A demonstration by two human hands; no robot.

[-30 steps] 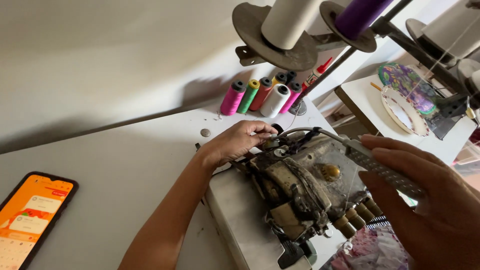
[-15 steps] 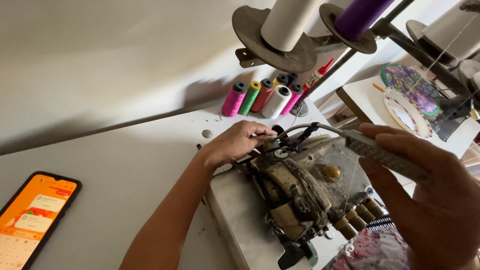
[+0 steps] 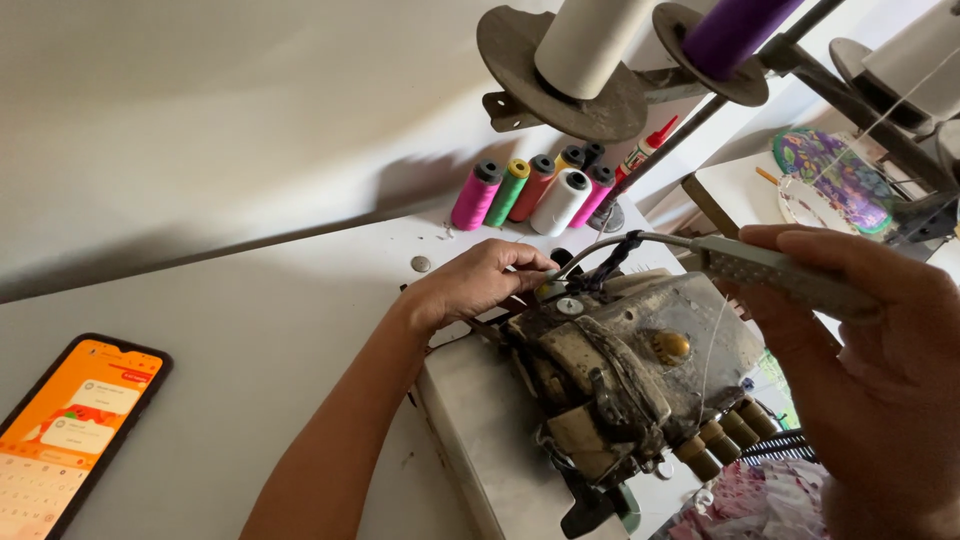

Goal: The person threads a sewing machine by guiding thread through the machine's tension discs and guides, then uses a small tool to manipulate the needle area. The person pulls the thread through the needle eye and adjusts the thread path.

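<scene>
A worn, grimy overlock sewing machine (image 3: pixel 625 375) sits on the white table (image 3: pixel 250 330). My left hand (image 3: pixel 480 282) reaches to the machine's far left top, its fingertips pinched at the base of a thin bendable neck. My right hand (image 3: pixel 870 340) grips a flat grey lamp head (image 3: pixel 775 270) on the end of that gooseneck, lifted above the machine's right side. A fine white thread runs down over the machine's cover.
Several thread spools (image 3: pixel 535 193) in pink, green, red and white lie at the table's back. A phone (image 3: pixel 70 425) with an orange screen lies at front left. Large thread cones (image 3: pixel 590 45) stand on a rack overhead. Patterned fabric (image 3: pixel 755 505) shows at bottom right.
My right hand has raised the lamp head higher and bent the gooseneck up. My left hand has stayed at the neck's base on the machine.
</scene>
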